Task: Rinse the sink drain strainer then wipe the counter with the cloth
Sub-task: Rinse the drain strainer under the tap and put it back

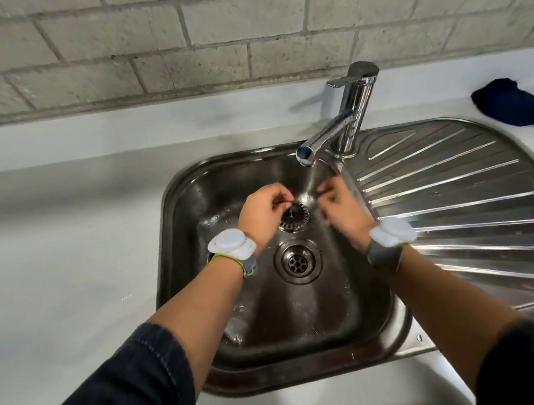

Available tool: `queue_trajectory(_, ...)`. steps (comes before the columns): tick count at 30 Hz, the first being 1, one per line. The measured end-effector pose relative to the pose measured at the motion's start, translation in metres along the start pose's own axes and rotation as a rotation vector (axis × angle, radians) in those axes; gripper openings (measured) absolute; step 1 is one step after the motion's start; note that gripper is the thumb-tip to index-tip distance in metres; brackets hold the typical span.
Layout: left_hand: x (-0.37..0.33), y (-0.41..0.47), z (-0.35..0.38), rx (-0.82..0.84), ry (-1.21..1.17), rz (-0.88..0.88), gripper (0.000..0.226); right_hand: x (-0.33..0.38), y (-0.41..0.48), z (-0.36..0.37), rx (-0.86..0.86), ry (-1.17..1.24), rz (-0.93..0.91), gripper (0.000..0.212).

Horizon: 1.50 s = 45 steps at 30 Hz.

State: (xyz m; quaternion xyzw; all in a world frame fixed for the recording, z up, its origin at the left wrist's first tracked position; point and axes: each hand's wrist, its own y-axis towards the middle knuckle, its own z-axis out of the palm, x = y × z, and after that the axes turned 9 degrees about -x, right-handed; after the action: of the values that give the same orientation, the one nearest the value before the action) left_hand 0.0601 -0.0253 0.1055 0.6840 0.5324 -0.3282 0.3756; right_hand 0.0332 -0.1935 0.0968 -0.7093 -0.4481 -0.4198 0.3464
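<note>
Head view: round slotted metal drain strainer (294, 216) held over steel sink (175, 211), pinched by left hand (262, 216). Right hand (341, 206) loosely curled, empty, beside the stream. Rinsing step; dark blue cloth (509, 102) waits on white desk (68, 254).

Strainer (294, 216) in sink (173, 191); cloth (509, 103) on counter (52, 255) right.

The sink (181, 276) and ribbed drainboard (453, 184) are brushed stainless steel, wet and glossy. The faucet (353, 112) is mirror-bright chrome. The strainer (295, 217) is perforated metal. The desk (62, 254) is smooth, matt white. The far right cloth (508, 102) is fuzzy dark blue fabric. The wall bricks (113, 47) look rough, painted grey.
</note>
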Motion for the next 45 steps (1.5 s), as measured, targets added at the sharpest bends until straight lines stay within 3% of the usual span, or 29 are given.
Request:
queue_trajectory(2, 0.008, -0.008, 0.007, -0.051, -0.041, -0.077, 0.012, -0.022, -0.011, 0.017, 0.236, -0.036, 0.153, 0.036)
queue_trajectory(3, 0.013, -0.012, 0.012, -0.069, -0.057, -0.125, 0.012, -0.032, -0.014, 0.024, 0.274, -0.043, 0.186, 0.037)
queue_trajectory(7, 0.032, -0.022, 0.029, -0.08, -0.094, -0.306, 0.011, -0.055, -0.015, 0.044, 0.181, -0.013, 0.247, 0.017)
queue_trajectory(10, 0.047, -0.029, 0.038, -0.09, -0.085, -0.458, 0.015, -0.067, -0.016, 0.049, 0.114, -0.017, 0.276, 0.022)
queue_trajectory(15, 0.072, -0.04, 0.059, 0.091, -0.149, -0.742, 0.034, -0.086, -0.014, 0.059, 0.125, -0.077, 0.4, 0.018)
queue_trajectory(22, 0.092, -0.037, 0.078, 0.169, -0.004, -0.748, 0.035, -0.113, -0.008, 0.075, 0.092, -0.292, 0.409, 0.029)
queue_trajectory(31, 0.115, -0.043, 0.095, 0.228, -0.036, -0.761, 0.044, -0.125, -0.008, 0.078, 0.105, -0.279, 0.44, 0.021)
queue_trajectory(36, 0.111, -0.042, 0.095, 0.219, 0.007, -0.717, 0.04, -0.122, -0.008, 0.075, 0.1, -0.254, 0.433, 0.031)
queue_trajectory(41, 0.107, -0.045, 0.091, 0.261, 0.027, -0.737, 0.044, -0.118, -0.011, 0.074, 0.088, -0.278, 0.425, 0.022)
queue_trajectory(45, 0.102, -0.046, 0.089, 0.237, 0.03, -0.756, 0.043, -0.116, -0.011, 0.074, 0.074, -0.301, 0.396, 0.03)
